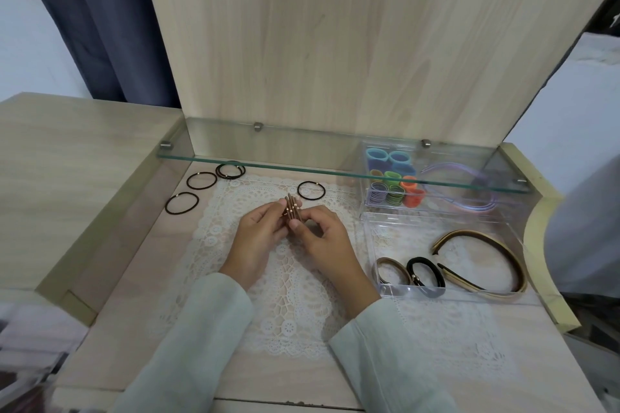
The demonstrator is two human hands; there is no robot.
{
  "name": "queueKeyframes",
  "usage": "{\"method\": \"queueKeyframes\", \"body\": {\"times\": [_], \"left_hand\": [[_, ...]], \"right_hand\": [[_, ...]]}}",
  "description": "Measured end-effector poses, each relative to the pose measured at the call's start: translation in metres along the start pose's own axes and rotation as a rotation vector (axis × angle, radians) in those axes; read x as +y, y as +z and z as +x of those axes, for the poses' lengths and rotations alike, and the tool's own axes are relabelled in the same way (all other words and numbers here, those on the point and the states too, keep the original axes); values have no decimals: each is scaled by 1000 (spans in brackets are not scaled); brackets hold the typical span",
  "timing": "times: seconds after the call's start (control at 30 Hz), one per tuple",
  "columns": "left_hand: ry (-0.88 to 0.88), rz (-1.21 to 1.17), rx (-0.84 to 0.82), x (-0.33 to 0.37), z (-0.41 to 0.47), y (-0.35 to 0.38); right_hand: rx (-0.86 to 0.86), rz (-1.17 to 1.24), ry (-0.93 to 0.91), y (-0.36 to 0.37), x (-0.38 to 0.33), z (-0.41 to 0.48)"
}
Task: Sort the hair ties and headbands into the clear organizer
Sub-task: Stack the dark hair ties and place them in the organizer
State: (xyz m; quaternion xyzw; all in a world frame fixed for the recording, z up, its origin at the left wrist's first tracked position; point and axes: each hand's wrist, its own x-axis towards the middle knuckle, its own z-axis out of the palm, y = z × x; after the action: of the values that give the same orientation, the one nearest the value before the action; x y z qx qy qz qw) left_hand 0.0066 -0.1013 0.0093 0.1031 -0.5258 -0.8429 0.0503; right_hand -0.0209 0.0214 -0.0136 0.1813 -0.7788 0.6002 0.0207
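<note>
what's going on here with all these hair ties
A person is sorting hair accessories. The left hand and right hand together pinch a bundle of brown hair ties above the lace mat. Black hair ties lie loose on the desk. The clear organizer holds coloured ties and headbands.

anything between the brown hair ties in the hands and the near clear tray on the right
Nothing visible. The bundle of brown elastic hair ties, pinched by the left hand and right hand, has only flat white lace mat between it and the near clear plastic tray.
</note>
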Motion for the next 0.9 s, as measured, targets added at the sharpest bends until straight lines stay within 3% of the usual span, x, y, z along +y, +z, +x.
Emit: {"method": "queueKeyframes", "body": {"times": [0.2, 0.9], "left_hand": [[-86, -58, -7, 6, 2, -2], [-70, -34, -32, 7, -1, -4]], "right_hand": [[-1, 90, 18, -1, -2, -1], [13, 14, -71, 2, 1, 0]]}}
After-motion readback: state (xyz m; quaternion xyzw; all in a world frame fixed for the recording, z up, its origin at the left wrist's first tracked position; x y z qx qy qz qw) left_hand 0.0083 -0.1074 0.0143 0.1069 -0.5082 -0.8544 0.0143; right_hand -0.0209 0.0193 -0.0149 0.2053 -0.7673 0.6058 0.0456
